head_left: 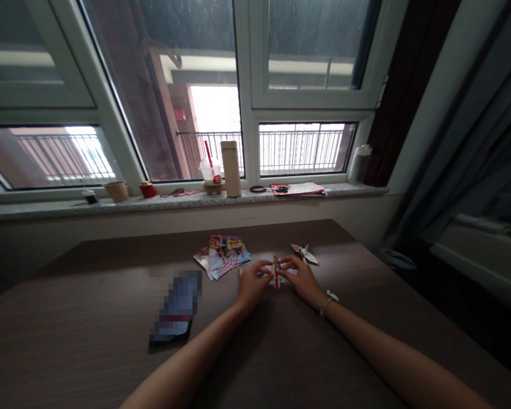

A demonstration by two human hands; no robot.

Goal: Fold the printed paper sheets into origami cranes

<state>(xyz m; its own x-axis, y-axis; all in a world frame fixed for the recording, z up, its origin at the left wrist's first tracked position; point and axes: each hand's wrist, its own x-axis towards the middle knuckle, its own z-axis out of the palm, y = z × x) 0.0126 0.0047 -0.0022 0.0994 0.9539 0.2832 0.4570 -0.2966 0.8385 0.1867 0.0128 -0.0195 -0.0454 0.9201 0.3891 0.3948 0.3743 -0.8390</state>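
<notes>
Between my two hands, just above the brown table (255, 352), is a small piece of folded printed paper (276, 277), white with red and blue parts. My left hand (252, 282) pinches its left side with thumb and fingertips. From the right, my right hand (300, 278) grips the other side the same way. A folded paper crane (306, 253) lies on the table just beyond my right hand. Left of my left hand rests a fanned stack of colourful printed paper sheets (225, 257). The exact folds of the held paper are too small to make out.
A phone (176, 309) with a blurred screen lies left of my left forearm. On the windowsill (187, 203) stand a tan thermos (230, 170), a plastic cup with a red straw (210, 169), a paper cup (117, 192), scissors (282, 189) on papers and a grey bottle (360, 165).
</notes>
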